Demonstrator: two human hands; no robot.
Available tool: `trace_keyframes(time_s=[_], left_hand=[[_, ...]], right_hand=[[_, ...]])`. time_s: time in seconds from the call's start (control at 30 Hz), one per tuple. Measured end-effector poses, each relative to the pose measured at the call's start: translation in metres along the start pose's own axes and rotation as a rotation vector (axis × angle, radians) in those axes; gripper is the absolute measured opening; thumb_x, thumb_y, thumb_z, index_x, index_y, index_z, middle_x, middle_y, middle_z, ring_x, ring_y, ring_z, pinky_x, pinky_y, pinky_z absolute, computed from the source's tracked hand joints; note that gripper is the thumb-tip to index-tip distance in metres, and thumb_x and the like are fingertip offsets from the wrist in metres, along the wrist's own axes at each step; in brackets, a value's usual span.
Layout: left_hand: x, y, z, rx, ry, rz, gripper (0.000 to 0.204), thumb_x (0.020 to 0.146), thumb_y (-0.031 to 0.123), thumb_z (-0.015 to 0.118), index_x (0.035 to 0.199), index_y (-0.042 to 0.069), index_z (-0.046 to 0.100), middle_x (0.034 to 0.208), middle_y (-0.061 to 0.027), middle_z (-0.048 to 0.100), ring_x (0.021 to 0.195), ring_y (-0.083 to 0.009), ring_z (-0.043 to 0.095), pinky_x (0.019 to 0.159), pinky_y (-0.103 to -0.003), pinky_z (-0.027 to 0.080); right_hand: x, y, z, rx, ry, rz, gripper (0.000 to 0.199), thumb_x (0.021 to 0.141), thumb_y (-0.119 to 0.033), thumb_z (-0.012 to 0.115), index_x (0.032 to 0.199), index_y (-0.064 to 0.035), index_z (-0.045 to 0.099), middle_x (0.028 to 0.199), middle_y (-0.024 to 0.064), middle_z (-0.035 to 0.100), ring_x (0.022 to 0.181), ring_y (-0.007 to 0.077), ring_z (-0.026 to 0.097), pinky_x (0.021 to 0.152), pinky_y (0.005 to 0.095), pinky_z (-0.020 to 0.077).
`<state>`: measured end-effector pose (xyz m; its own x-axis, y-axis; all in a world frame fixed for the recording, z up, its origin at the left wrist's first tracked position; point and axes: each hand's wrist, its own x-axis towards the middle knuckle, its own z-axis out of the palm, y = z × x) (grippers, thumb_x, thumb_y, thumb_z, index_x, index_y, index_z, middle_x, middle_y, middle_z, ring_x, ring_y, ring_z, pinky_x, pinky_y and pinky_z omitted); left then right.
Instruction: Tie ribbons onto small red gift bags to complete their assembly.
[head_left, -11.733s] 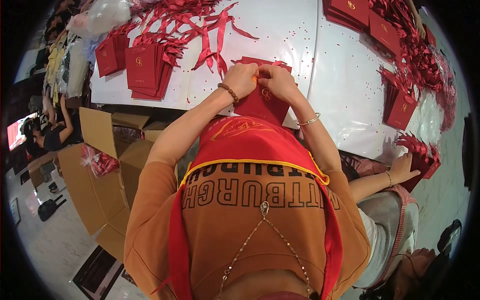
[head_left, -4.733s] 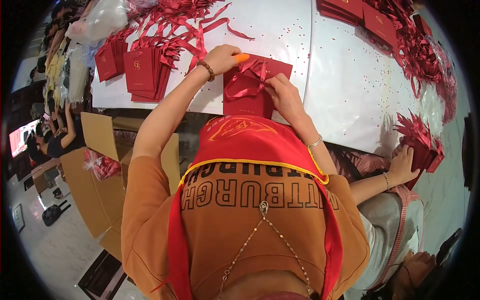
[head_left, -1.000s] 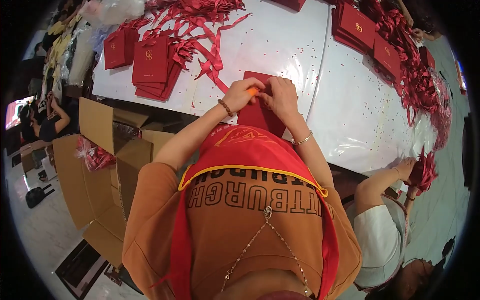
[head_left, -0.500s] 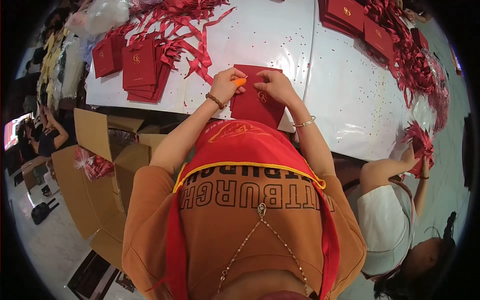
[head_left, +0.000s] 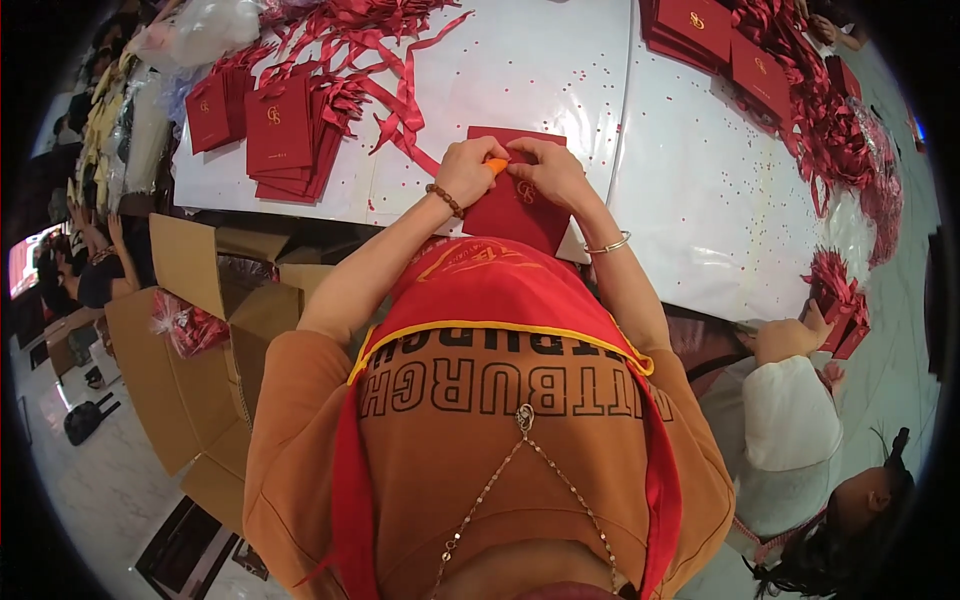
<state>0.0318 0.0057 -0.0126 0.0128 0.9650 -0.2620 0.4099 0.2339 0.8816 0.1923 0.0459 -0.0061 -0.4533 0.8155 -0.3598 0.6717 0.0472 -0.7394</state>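
A flat red paper gift bag (head_left: 518, 218) with a gold emblem lies in front of me at the table's near edge. Over its left upper part, my left hand (head_left: 472, 172) is closed, an orange cover on one of its digits. A red ribbon (head_left: 418, 158) trails from the ribbon heap to that hand. My right hand (head_left: 555, 178) rests over the bag's right side, its thumb and forefinger bent toward the left fingertips. Whatever lies between the fingertips of either hand is too small to make out.
Stacked red bags (head_left: 283, 135) and tangled ribbons lie left on the white-covered table (head_left: 500, 70); more bags (head_left: 690, 32) are far right. Small red dots are scattered about. A cardboard box (head_left: 165, 380) stands open at my left. At right, a seated person (head_left: 790, 420) holds ribboned red bags.
My left hand has shifted a little right, nearer my right hand, and turned somewhat. The right hand and the bag have barely moved. The person at right has lowered their arm.
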Motion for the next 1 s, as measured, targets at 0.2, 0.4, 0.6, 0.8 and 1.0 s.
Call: trace_keyframes(time_s=[0.2, 0.4, 0.6, 0.8, 1.0], left_hand=[[0.001, 0.006, 0.004, 0.086, 0.034, 0.04, 0.01, 0.077, 0.008, 0.058, 0.082, -0.001, 0.062, 0.064, -0.0084, 0.061, 0.051, -0.0121, 0.057, 0.048, -0.026, 0.045], [0.002, 0.015, 0.007, 0.266, 0.166, 0.158, 0.02, 0.073, 0.004, 0.057, 0.093, 0.004, 0.056, 0.061, -0.0098, 0.059, 0.056, -0.0216, 0.058, 0.052, -0.032, 0.044], [0.004, 0.013, 0.009, 0.154, 0.122, 0.134, 0.025, 0.07, 0.0, 0.057, 0.094, 0.003, 0.055, 0.06, -0.0087, 0.058, 0.054, -0.0175, 0.057, 0.051, -0.03, 0.043], [0.005, 0.001, -0.001, 0.017, 0.008, -0.018, 0.023, 0.068, -0.003, 0.058, 0.091, 0.001, 0.057, 0.06, -0.0046, 0.058, 0.055, -0.0097, 0.055, 0.049, -0.025, 0.043], [0.005, 0.01, 0.005, 0.177, 0.131, 0.155, 0.021, 0.07, -0.001, 0.059, 0.09, 0.003, 0.055, 0.061, -0.0084, 0.058, 0.054, -0.0151, 0.057, 0.049, -0.027, 0.043]], right_hand=[[-0.003, 0.0, 0.0, 0.0, 0.05, -0.012, 0.032, 0.077, -0.025, 0.063, 0.108, -0.0154, 0.06, 0.089, 0.0082, 0.066, 0.084, 0.025, 0.062, 0.073, 0.0369, 0.0471], [-0.006, -0.012, -0.001, -0.046, 0.073, 0.009, 0.028, 0.076, -0.022, 0.063, 0.103, -0.0139, 0.061, 0.075, 0.0084, 0.065, 0.074, 0.0269, 0.062, 0.066, 0.0377, 0.0468], [-0.009, 0.0, 0.006, 0.115, 0.166, -0.102, 0.025, 0.073, -0.017, 0.064, 0.097, -0.0131, 0.062, 0.074, 0.0118, 0.064, 0.073, 0.031, 0.061, 0.065, 0.0404, 0.0471], [-0.014, -0.006, 0.014, -0.113, 0.286, -0.267, 0.027, 0.072, -0.016, 0.066, 0.098, -0.0126, 0.063, 0.072, 0.0113, 0.064, 0.067, 0.0279, 0.062, 0.062, 0.0352, 0.0478], [-0.013, -0.011, 0.012, -0.203, 0.25, -0.288, 0.023, 0.073, -0.014, 0.064, 0.095, -0.008, 0.06, 0.079, 0.0124, 0.064, 0.073, 0.0296, 0.062, 0.062, 0.0369, 0.048]])
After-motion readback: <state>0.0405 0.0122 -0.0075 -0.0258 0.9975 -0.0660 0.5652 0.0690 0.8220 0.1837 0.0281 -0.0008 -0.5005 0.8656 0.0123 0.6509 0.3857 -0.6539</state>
